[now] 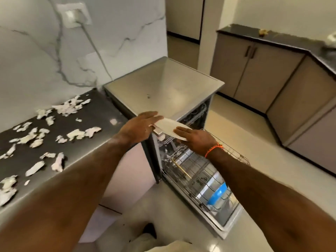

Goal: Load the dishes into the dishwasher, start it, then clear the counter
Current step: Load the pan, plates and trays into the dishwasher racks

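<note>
**Plate over the rack**

Both hands carry the plate [170,128]: left hand [141,127] flat-fingered on its far edge, right hand [195,140] with fingers laid straight on the near edge. Below the grip the rack [196,171] stands pulled out. Best tip it upright and ease it between the tines.

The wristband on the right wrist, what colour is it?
Orange. The wristband is a thin cord on the right wrist, seen in the head view, the only one.
</note>
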Demonstrator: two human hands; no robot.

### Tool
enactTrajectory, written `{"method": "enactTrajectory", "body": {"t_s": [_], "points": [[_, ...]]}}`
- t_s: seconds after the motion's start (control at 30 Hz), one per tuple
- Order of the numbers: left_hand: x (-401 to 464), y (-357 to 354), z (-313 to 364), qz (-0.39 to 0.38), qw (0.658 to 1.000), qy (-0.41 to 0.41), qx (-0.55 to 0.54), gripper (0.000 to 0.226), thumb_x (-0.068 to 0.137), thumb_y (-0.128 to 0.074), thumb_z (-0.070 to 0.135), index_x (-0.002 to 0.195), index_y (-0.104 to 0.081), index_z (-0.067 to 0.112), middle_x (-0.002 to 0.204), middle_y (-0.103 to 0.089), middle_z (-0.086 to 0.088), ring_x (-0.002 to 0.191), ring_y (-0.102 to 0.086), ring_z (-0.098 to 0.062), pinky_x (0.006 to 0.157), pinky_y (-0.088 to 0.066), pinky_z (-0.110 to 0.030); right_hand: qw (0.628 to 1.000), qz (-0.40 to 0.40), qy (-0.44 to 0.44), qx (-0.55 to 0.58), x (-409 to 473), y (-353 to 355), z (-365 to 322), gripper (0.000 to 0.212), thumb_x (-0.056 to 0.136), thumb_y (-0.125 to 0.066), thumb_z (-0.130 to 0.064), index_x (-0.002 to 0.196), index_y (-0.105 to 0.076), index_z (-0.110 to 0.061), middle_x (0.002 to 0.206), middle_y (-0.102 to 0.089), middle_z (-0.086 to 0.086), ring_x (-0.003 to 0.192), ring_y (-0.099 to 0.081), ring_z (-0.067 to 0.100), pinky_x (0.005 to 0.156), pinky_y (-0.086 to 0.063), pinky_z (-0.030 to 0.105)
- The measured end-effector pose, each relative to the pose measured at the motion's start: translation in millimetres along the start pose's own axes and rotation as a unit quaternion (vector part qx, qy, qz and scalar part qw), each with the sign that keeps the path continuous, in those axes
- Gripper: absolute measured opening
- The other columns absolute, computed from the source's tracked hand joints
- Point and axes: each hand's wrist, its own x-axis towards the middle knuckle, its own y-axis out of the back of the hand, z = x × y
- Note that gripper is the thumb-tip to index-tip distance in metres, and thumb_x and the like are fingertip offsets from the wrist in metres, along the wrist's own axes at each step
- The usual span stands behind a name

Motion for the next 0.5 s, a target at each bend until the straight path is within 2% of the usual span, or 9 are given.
{"method": "enactTrajectory", "body": {"t_s": [0.1, 0.2, 0.27, 0.33, 0.43, 0.5], "points": [[51.2, -28.8, 33.8, -0.12, 0.988, -0.1, 0.0, 0.048, 0.092, -0.059, 0.009, 0.138, -0.062, 0.022, 0.14, -0.062, -0.003, 0.131, -0.054, -0.024, 0.115, -0.039, -0.041, 0.996, 0.014, -0.087, 0.033, -34.5, -15.2, 26.7, 0.048, 0.096, -0.058, -0.049, 0.139, -0.059, -0.029, 0.137, -0.064, 0.0, 0.103, -0.07, 0.033, 0.077, -0.06, 0.046], [83.2, -61.6, 47.1, -0.183, 0.976, -0.119, -0.002, 0.034, 0.093, -0.06, 0.01, 0.124, -0.07, 0.021, 0.118, -0.073, -0.003, 0.107, -0.067, -0.023, 0.096, -0.052, -0.043, 0.975, -0.046, -0.203, 0.076, -61.3, -32.9, 44.2, 0.063, 0.093, -0.036, -0.069, 0.137, -0.057, -0.029, 0.124, -0.069, 0.005, 0.101, -0.068, 0.032, 0.078, -0.058, 0.044], [99.4, -89.7, 50.4, -0.224, 0.966, -0.129, -0.004, 0.024, 0.096, -0.058, 0.015, 0.114, -0.071, 0.024, 0.1, -0.074, -0.001, 0.088, -0.069, -0.02, 0.084, -0.056, -0.043, 0.959, -0.084, -0.253, 0.095, -76.5, -52.8, 54.8, 0.051, 0.1, -0.035, -0.061, 0.135, -0.053, -0.028, 0.113, -0.068, 0.006, 0.091, -0.067, 0.029, 0.073, -0.057, 0.043], [110.7, -123.0, 44.2, -0.265, 0.957, -0.113, -0.018, 0.02, 0.097, -0.055, 0.018, 0.107, -0.071, 0.026, 0.089, -0.072, 0.003, 0.076, -0.066, -0.015, 0.079, -0.057, -0.043, 0.944, -0.114, -0.284, 0.12, -84.8, -79.8, 59.7, 0.039, 0.105, -0.034, -0.05, 0.132, -0.05, -0.027, 0.109, -0.068, 0.005, 0.087, -0.066, 0.025, 0.073, -0.057, 0.041], [125.1, -185.9, 19.0, -0.33, 0.937, -0.113, -0.02, 0.02, 0.096, -0.057, 0.023, 0.107, -0.074, 0.022, 0.091, -0.074, 0.0, 0.079, -0.066, -0.016, 0.081, -0.058, -0.042, 0.922, -0.137, -0.329, 0.154, -87.3, -137.1, 68.3, 0.035, 0.105, -0.037, -0.037, 0.135, -0.054, -0.027, 0.115, -0.068, 0.005, 0.091, -0.066, 0.025, 0.076, -0.054, 0.034], [127.1, -228.2, -1.7, -0.361, 0.926, -0.106, -0.034, 0.025, 0.095, -0.059, 0.033, 0.114, -0.073, 0.024, 0.101, -0.075, 0.002, 0.087, -0.067, -0.015, 0.087, -0.057, -0.04, 0.904, -0.15, -0.362, 0.168, -87.9, -180.0, 70.4, 0.036, 0.105, -0.04, -0.033, 0.137, -0.056, -0.028, 0.118, -0.067, 0.005, 0.095, -0.067, 0.026, 0.075, -0.051, 0.033]]}}
